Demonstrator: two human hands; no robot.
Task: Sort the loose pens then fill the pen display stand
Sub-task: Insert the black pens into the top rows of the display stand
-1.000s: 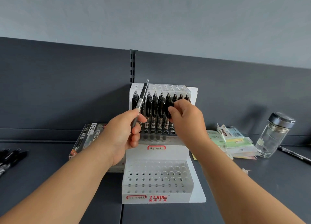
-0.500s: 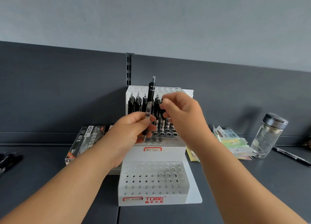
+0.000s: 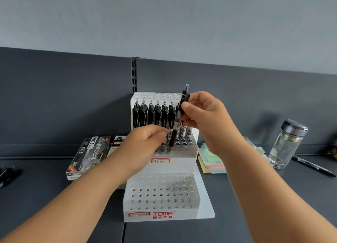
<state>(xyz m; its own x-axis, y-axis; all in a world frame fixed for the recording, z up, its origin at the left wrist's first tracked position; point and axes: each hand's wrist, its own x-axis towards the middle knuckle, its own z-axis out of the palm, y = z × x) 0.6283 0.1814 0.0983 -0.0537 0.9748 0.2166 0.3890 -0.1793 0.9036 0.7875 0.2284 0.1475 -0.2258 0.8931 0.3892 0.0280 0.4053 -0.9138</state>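
right hand (image 3: pixel 206 122) pinches a pen (image 3: pixel 179 115) at the stand (image 3: pixel 164 213), middle tier part full of black pens (image 3: pixel 151 115); left hand (image 3: pixel 145 144) grip unclear.

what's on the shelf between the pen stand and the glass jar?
Head view: a stack of pastel note pads lies flat beside the pen stand; the right forearm covers part of the gap toward the glass jar.

A black, clear-barrelled pen (image 3: pixel 176 127) leans tip-down over the middle tier of the white stepped stand (image 3: pixel 182 213), beside the upright pens (image 3: pixel 157 115) filling its rear rows.
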